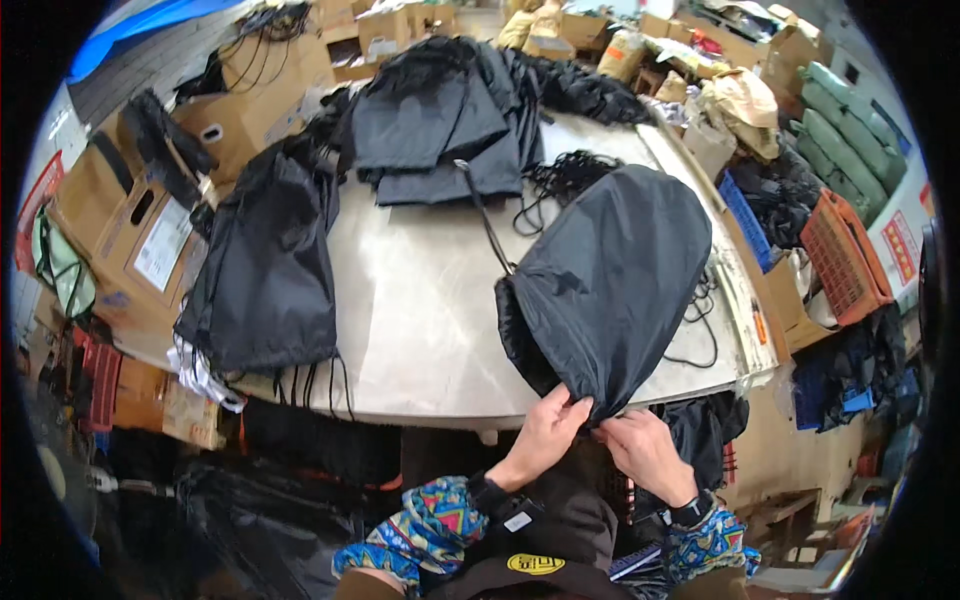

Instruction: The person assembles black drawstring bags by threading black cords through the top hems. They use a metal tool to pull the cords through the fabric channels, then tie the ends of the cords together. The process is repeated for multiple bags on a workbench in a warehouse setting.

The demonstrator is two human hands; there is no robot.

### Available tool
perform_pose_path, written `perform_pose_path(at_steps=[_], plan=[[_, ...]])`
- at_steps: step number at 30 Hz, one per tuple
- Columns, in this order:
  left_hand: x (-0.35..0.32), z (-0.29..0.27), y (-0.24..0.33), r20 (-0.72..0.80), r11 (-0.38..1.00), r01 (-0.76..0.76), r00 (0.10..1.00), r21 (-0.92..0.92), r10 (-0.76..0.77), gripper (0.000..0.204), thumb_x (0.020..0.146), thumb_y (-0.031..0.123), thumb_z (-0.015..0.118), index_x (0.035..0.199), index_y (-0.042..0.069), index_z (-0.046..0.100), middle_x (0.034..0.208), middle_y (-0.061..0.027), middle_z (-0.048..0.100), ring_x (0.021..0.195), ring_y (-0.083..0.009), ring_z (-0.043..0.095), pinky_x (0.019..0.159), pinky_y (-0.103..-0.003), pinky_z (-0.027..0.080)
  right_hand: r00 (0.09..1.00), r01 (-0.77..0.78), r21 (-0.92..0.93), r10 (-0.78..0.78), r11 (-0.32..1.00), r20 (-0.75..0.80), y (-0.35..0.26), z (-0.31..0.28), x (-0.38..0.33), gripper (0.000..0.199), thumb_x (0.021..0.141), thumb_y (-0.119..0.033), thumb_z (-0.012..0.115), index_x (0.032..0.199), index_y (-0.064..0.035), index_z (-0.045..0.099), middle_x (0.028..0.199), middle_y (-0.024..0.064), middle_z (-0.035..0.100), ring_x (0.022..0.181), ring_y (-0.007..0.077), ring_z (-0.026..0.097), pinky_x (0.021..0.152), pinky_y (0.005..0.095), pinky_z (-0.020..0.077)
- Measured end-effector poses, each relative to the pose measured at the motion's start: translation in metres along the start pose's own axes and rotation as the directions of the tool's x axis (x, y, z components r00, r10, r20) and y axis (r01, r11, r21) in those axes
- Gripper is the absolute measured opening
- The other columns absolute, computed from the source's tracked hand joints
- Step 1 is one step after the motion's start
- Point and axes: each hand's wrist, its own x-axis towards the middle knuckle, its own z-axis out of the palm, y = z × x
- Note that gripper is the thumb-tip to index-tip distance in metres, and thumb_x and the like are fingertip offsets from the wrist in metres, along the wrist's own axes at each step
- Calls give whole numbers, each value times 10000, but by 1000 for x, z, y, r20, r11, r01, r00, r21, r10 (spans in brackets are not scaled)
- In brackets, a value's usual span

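A black drawstring bag (pixel 620 265) lies on the table's right half, its gathered mouth toward me. My left hand (pixel 540 432) pinches the near edge of the bag between thumb and fingers. Just to its right, my right hand (pixel 648 452) is closed on the bag's near corner; anything small inside its fingers is hidden. From the bag's left corner sticks out a thin dark strip (pixel 485 220) with a pale tip. Black cords (pixel 705 310) curl out on the table beside the bag's right side.
A pale table (pixel 410 340) carries a stack of black bags (pixel 265 260) at left, cords hanging over the front edge. Black fabric pieces (pixel 430 110) are piled at the back, with a cord bundle (pixel 570 180) nearby. Cardboard boxes (pixel 130 220) stand left; an orange crate (pixel 845 260) is at right.
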Motion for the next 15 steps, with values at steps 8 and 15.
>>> perform_pose_path(at_steps=[8, 15], plan=[[5, 36, -17, 234, 682, -352, 936, 641, 263, 198, 918, 207, 490, 954, 16, 528, 879, -234, 583, 777, -440, 569, 653, -502, 461, 874, 188, 360, 12, 914, -486, -33, -132, 53, 153, 872, -17, 529, 1009, -19, 598, 948, 89, 633, 931, 275, 574, 871, 355, 416], [20, 35, -22, 205, 743, -260, 964, 617, 166, 253, 912, 256, 482, 988, 20, 530, 834, -256, 605, 741, -455, 580, 647, -534, 460, 937, 303, 465, -171, 832, -304, -41, -151, 15, 122, 873, -26, 572, 946, 6, 665, 945, 105, 657, 870, 242, 600, 781, 316, 479]])
